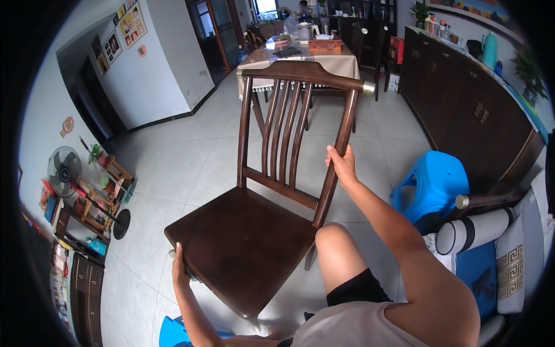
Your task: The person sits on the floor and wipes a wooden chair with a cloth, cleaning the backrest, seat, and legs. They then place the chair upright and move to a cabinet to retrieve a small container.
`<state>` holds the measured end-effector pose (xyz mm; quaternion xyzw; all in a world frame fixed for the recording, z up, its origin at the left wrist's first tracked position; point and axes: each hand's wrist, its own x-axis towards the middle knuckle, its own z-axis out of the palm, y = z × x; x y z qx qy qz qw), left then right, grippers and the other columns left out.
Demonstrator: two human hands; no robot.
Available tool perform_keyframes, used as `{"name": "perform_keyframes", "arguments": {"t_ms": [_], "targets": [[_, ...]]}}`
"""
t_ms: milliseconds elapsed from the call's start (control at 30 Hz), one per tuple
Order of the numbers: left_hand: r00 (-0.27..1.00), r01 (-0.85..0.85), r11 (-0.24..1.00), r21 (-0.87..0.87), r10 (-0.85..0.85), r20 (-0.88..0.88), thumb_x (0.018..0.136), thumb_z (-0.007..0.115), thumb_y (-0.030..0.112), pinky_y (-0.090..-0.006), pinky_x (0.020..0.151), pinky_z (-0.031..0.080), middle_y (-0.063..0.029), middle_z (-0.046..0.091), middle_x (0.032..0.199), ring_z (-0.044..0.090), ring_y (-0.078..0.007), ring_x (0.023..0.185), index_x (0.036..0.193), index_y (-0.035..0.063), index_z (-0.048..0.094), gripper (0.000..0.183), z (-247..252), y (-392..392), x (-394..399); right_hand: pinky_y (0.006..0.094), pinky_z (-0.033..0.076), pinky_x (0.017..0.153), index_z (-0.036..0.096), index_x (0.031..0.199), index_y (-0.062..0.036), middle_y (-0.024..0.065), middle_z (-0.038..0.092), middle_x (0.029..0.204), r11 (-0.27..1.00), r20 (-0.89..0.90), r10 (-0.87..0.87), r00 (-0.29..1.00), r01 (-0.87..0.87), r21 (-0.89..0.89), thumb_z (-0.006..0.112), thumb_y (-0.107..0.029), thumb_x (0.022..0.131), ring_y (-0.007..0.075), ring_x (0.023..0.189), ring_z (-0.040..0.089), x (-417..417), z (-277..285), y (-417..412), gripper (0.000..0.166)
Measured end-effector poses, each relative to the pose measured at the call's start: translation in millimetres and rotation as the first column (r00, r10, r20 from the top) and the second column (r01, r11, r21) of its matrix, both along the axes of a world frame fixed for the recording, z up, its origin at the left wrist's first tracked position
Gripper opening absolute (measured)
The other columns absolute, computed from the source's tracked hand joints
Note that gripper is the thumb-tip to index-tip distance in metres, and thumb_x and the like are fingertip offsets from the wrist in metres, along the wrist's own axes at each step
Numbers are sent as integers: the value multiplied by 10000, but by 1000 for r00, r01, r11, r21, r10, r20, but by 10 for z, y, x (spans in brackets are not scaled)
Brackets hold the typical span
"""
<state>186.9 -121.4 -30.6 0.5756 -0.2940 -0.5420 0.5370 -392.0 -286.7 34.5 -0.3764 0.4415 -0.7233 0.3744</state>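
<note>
A dark brown wooden chair with a slatted back stands in front of me, its seat turned at an angle. My right hand is wrapped around the right upright of the backrest. At the seat's left front edge is my left hand, thumb on top and the fingers hidden below the edge. Metal caps finish the ends of the top rail. My bare knee is close beside the seat's right rear corner. The chair's legs are mostly hidden under the seat.
A blue plastic stool stands right, beside a sofa with a bolster. Another blue plastic piece lies low left. Beyond the chair is a cloth-covered dining table. A standing fan and plant shelves line the left wall; a dark cabinet is right.
</note>
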Motion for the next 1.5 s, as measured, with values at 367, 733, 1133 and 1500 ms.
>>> {"name": "perform_keyframes", "arguments": {"t_ms": [367, 733, 1133, 1500], "targets": [[984, 13, 1000, -4, -14, -179, 871, 621, 586, -435, 947, 525, -175, 578, 1307, 591, -312, 1160, 1380, 9, 448, 789, -80, -73, 77, 289, 507, 493, 441, 967, -68, 52, 547, 725, 999, -22, -42, 999, 43, 2, 678, -226, 908, 129, 545, 554, 133, 28, 82, 291], [942, -78, 996, 32, 85, -324, 833, 644, 593, -520, 919, 513, -138, 589, 1302, 587, -334, 1147, 1360, 81, 497, 750, -584, 582, 19, 288, 456, 457, 433, 944, -54, 35, 524, 718, 998, -86, 56, 995, -58, -17, 660, -206, 890, 118, 506, 514, 408, 243, -259, 279], [872, -243, 970, -4, 217, -438, 847, 669, 533, -507, 936, 512, -136, 596, 1288, 590, -337, 1144, 1343, 77, 504, 694, -758, 1097, -568, 270, 475, 466, 475, 978, -60, 34, 564, 717, 995, -143, 83, 986, -89, -37, 671, -208, 870, 108, 520, 549, 488, 312, -480, 268], [860, -286, 958, -37, 239, -450, 834, 664, 597, -480, 989, 482, -127, 546, 1353, 552, -328, 1190, 1390, 81, 457, 786, -833, 1199, -660, 418, 501, 735, 527, 1004, -9, 158, 636, 876, 978, -497, -47, 867, 141, 153, 668, -397, 775, 296, 797, 643, 390, 308, -838, 472]]}}
